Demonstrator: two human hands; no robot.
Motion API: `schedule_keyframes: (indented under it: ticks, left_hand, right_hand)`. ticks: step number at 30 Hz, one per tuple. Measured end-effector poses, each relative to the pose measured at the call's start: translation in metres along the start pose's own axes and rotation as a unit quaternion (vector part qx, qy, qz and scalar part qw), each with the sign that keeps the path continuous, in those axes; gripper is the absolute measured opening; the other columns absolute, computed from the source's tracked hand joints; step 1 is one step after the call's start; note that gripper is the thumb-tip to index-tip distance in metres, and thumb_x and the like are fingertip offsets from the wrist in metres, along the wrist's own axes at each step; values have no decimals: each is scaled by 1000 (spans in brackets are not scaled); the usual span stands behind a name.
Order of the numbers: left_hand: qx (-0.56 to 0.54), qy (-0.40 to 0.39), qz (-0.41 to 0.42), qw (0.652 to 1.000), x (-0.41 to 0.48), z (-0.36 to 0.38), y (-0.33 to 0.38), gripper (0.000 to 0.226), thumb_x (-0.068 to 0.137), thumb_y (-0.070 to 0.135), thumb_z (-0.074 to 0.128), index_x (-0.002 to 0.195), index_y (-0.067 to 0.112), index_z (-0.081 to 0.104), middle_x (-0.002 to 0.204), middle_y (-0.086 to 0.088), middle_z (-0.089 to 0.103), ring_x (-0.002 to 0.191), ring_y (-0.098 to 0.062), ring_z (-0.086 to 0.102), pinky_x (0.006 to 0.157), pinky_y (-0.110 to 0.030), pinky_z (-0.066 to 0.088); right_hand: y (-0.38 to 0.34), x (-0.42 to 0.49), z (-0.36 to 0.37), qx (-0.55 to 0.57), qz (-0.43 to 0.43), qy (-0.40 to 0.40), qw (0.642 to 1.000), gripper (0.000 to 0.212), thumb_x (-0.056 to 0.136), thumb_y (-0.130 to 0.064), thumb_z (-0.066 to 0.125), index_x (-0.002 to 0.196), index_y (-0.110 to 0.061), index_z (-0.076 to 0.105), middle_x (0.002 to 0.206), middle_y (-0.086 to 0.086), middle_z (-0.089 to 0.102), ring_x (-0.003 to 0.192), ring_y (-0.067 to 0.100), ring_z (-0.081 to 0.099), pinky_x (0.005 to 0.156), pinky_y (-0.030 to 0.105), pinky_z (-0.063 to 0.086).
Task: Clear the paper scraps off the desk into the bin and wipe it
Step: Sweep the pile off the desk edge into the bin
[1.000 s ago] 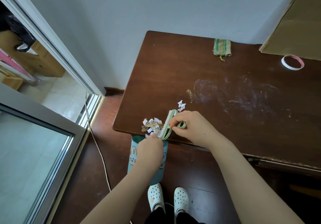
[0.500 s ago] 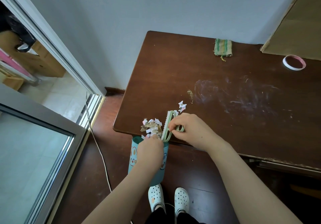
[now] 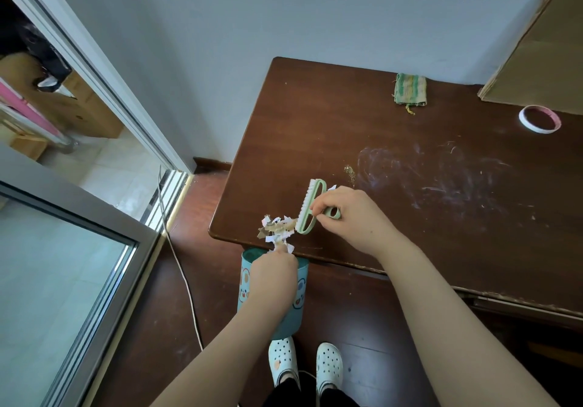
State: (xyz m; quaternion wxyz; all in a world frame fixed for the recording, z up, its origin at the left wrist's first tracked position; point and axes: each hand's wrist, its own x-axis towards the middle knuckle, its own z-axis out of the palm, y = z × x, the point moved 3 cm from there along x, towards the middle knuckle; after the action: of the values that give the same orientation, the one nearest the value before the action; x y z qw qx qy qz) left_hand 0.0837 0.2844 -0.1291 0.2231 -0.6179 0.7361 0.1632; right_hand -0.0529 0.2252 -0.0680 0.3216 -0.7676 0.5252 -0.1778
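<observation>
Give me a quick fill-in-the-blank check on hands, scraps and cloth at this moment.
1. The right hand grips a green ____ by its handle.
2. The left hand holds the teal ____ right under the heap of paper scraps.
3. The paper scraps lie on the ____, against the bristles.
4. The striped cloth lies untouched near the ____.

Missing words: brush; bin; desk; wall.

Both bare forearms reach forward, the right one longer and higher. The right hand (image 3: 353,220) lies knuckles up, its fingers (image 3: 325,205) curled round the handle of a brush (image 3: 310,207). The left hand (image 3: 274,275), knuckles up and fingers curled, grips the rim of a bin (image 3: 246,282).
</observation>
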Motion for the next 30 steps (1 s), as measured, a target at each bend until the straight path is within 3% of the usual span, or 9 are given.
schedule_keyframes:
  ticks: [8,12,18,22,27,30]
  left_hand:
    - [-12,1,1,1000,3,5,-4,24,85,13,62,110,14,62,107,-4,49,85,-20,60,67,-28,48]
    - [-34,11,-2,999,3,5,-4,20,85,15,64,104,15,65,107,-3,52,84,-19,60,71,-28,53]
    - [-19,1,0,1000,4,7,-5,18,85,13,62,103,14,65,109,-3,52,84,-21,62,72,-30,54]
    - [-15,-3,2,1000,5,7,-5,21,85,13,62,107,14,64,112,-4,51,85,-20,62,74,-30,55]
    - [-14,22,0,1000,5,9,-5,18,88,7,55,103,13,63,110,-3,52,86,-20,60,63,-26,45]
    - [-17,24,-1,1000,5,9,-5,23,87,9,56,109,13,62,112,-4,51,88,-20,60,65,-27,46]
  right_hand:
    - [-4,-13,7,19,3,-85,996,13,84,-11,63,86,-21,72,93,-9,69,89,8,60,84,34,48]
    - [-6,-14,-14,89,19,-38,995,25,81,-9,65,77,-34,68,89,-7,71,85,9,64,81,32,52]
    - [-7,6,-6,20,5,11,1000,12,85,-11,63,88,-20,70,99,-4,68,97,12,58,89,39,47]
    - [-10,10,15,-33,-17,-32,999,13,86,-8,60,92,-14,69,103,-6,68,99,14,54,85,41,47]
    - [-6,0,17,-13,-19,-73,997,13,85,-10,60,90,-16,70,100,-9,68,98,10,56,87,38,47]
    - [-7,-8,14,-7,-21,-100,995,12,86,-12,61,91,-18,70,100,-9,69,99,10,57,87,37,47]
